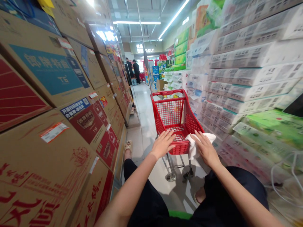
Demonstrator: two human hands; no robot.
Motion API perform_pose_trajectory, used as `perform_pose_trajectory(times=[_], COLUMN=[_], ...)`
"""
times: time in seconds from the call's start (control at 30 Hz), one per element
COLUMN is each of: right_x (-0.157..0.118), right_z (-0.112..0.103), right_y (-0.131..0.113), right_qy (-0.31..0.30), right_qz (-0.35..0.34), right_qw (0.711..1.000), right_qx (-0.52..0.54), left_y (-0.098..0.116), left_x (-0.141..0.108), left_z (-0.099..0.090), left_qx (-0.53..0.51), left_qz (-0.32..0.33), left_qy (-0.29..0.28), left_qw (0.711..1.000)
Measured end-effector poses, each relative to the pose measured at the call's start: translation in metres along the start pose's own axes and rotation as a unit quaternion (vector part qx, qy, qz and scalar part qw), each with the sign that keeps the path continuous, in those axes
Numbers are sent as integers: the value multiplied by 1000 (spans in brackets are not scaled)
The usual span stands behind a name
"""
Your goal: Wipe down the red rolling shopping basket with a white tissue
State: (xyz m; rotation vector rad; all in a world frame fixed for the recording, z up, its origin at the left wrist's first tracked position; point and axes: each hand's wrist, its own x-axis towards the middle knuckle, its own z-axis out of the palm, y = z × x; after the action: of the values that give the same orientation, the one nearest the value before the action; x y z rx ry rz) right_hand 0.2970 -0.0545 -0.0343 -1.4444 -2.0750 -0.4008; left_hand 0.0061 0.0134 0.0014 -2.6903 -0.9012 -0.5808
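Red shopping cart [181,149] stands before me; my left hand [163,142], fingers spread and empty, is at its near edge; my right hand [206,149] lies outstretched over white cloth [193,149], grip unclear.

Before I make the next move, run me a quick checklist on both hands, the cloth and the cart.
1. Right hand at the white cloth: ok.
2. Cloth at the near right corner of the red cart: ok.
3. Both hands at the cloth: not ok; the left hand is at the cart's near left, fingers spread.
4. Left hand touching the rim: cannot tell.
5. Cart upright: ok.
6. Wheels locked: cannot tell.
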Motion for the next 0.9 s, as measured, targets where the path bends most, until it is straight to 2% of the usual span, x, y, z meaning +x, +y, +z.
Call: perform_pose_trajectory(times=[0.07,0.2,0.27,0.33,0.4,0.53,0.6,0.67,0.77,0.83,0.9], right_x=[3,14,17,16,12,3,2,4,8,7,5], right_z=[5,21,25,23,17,7,8,11,15,13,9], right_y=[-16,-61,-71,-64,-44,3,9,-2,-37,-56,-61], right_qy=[12,13,9,-4,-14,25,42,45,26,17,13], right_qz=[12,-8,-24,-47,-53,17,37,39,13,-6,-21], right_qw=[1000,1000,1000,999,998,1000,998,998,999,999,998], right_qx=[-7,-9,0,10,14,-6,-15,-13,17,43,64], left_y=[0,17,24,27,28,35,45,57,74,75,66], left_x=[4,12,14,13,10,4,4,5,8,9,10], left_z=[6,18,21,21,18,13,13,14,15,14,10], left_qx=[18,35,37,30,19,7,6,2,-14,-28,-44], left_qz=[-8,-49,-62,-65,-68,-69,-70,-74,-75,-54,-9], left_qy=[4,11,14,20,29,40,42,46,59,58,42], left_qw=[1000,998,997,997,997,997,997,996,995,996,998])
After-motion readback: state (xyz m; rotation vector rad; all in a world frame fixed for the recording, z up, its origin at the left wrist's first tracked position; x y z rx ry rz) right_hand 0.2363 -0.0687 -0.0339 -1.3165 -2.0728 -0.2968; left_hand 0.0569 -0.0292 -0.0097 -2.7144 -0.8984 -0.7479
